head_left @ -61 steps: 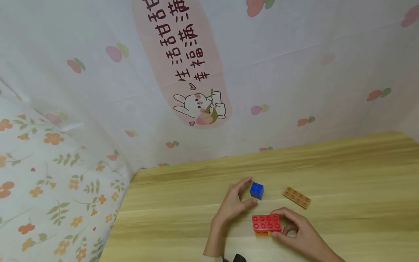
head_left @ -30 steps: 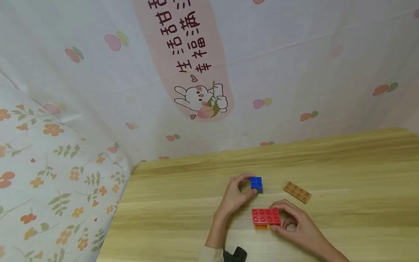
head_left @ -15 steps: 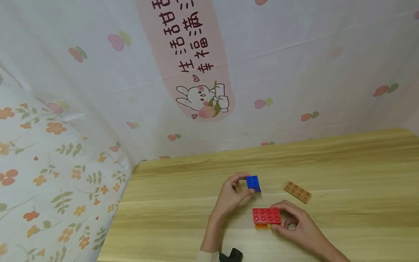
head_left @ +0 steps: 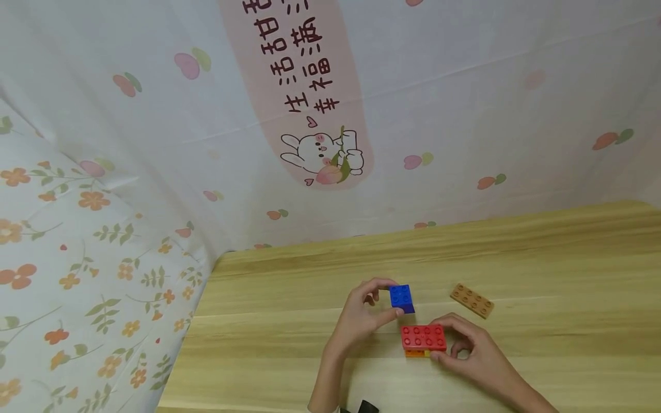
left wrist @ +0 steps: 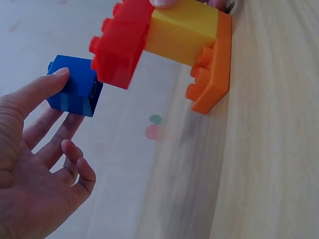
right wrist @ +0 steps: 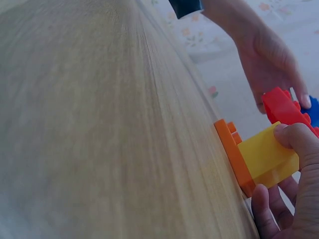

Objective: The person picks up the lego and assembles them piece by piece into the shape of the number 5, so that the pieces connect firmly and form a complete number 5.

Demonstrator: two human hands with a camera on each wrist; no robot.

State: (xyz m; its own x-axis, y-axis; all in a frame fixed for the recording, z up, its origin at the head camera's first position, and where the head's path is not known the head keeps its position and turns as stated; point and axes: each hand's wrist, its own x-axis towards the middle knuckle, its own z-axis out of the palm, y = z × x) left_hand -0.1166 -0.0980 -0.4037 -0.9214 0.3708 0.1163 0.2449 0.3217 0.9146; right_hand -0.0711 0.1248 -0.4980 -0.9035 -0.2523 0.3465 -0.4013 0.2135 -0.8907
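My left hand (head_left: 358, 315) pinches a small blue toy building brick (head_left: 400, 295) between thumb and fingers, raised off the table. In the left wrist view the blue brick (left wrist: 75, 85) hangs beside the end of a red brick (left wrist: 122, 45). That red brick tops a stack: a yellow brick (left wrist: 182, 31) under it, and a flat orange brick (left wrist: 214, 69) at the bottom, resting on the table. My right hand (head_left: 477, 353) grips the stack at its right end, with the thumb on the yellow brick (right wrist: 266, 154) in the right wrist view.
A flat tan brick (head_left: 472, 300) with studs lies on the wooden table (head_left: 268, 321) behind my right hand. A white printed cloth (head_left: 439, 103) hangs behind the table, and a flowered cloth (head_left: 103, 298) hangs at the left.
My left hand has closed on the blue brick, lifted it and brought it nearer to the red brick. My right hand has kept its grip on the stack.
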